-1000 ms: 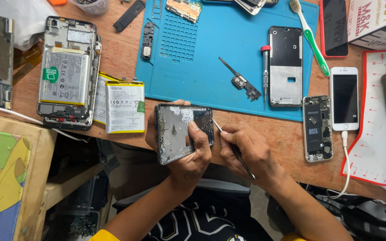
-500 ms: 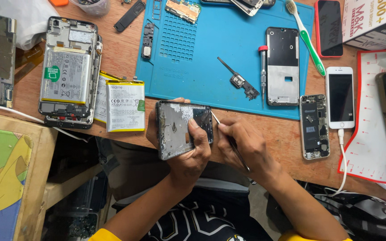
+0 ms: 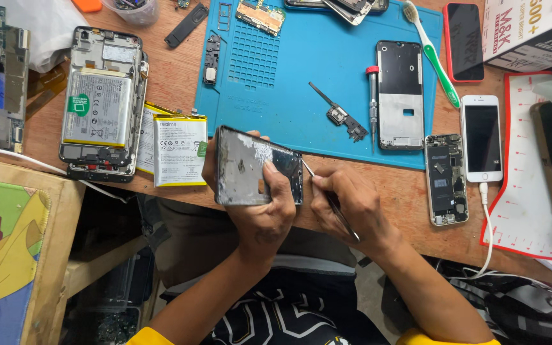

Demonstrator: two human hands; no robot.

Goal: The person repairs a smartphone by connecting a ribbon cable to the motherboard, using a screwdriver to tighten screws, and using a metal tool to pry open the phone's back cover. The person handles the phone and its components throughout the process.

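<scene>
My left hand [image 3: 264,207] grips a dark phone frame [image 3: 245,163], open side up, at the wooden table's front edge. My right hand [image 3: 346,203] pinches thin metal tweezers [image 3: 330,198] whose tip touches the frame's right edge. Both hands sit just below the blue work mat [image 3: 301,70].
An opened phone with a silver battery [image 3: 100,102] and loose batteries [image 3: 177,150] lie left. On the mat are a small flex part [image 3: 343,118], a screwdriver [image 3: 372,102] and a phone housing [image 3: 399,96]. A toothbrush [image 3: 434,57], a white phone [image 3: 482,137] and a circuit-side phone [image 3: 445,179] lie right.
The view has shifted slightly. Both hands keep their hold, and the tweezers stay at the frame's right edge.
</scene>
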